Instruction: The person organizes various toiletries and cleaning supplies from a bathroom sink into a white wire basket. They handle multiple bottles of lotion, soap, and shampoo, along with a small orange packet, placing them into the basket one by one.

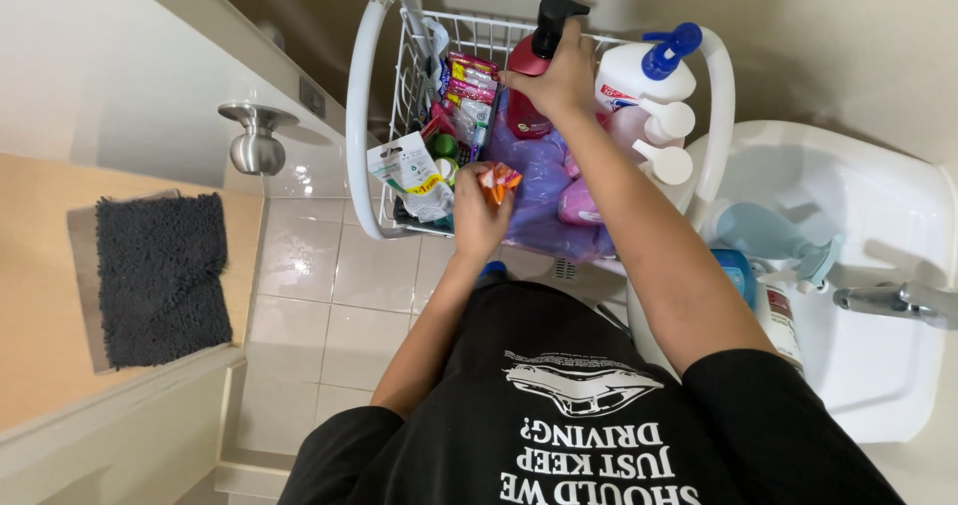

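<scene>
Take the white wire basket (371, 116) as your landmark. At its back, your right hand (561, 78) is wrapped around a dark red pump bottle (527, 84) with a black pump head. Just right of that bottle stands a white bottle (631, 78) with a blue pump and a red-and-blue label, and in front of it two pale pink bottles (651, 138) with white caps. Along the basket's left wall sit pink and yellow sachets (471, 78) (stacked on edge), and below them a white card package (411, 171) with a yellow patch. Your left hand (477, 221) pinches a small orange packet (499, 180) over the basket's front. Outside, right of the basket, stands a white bottle with a red label (780, 320).
</scene>
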